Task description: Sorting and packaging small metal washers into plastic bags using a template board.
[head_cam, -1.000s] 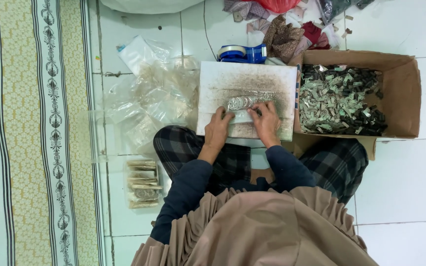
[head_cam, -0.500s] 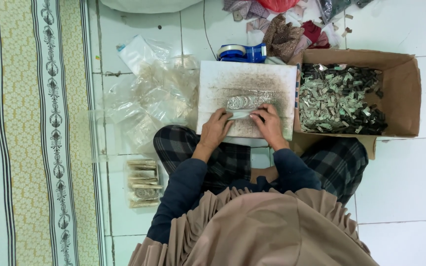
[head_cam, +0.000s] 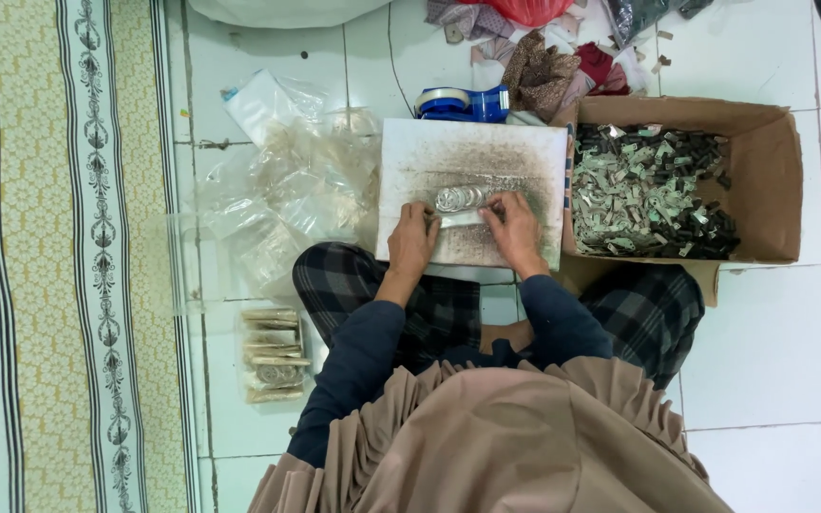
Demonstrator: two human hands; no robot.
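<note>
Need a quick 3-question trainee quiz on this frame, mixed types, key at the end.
1. True or false: the cardboard box of small cut pieces sits on the person's left side.
2. Which lies just beyond the white board? A) blue tape dispenser B) scissors C) cup
3. Fill in: both the left hand and the right hand rest on the board beside a small pile of shiny ____.

Key: 1 false, it is on the right. 2 A. 3 rings; what they are exactly cannot be told.
</note>
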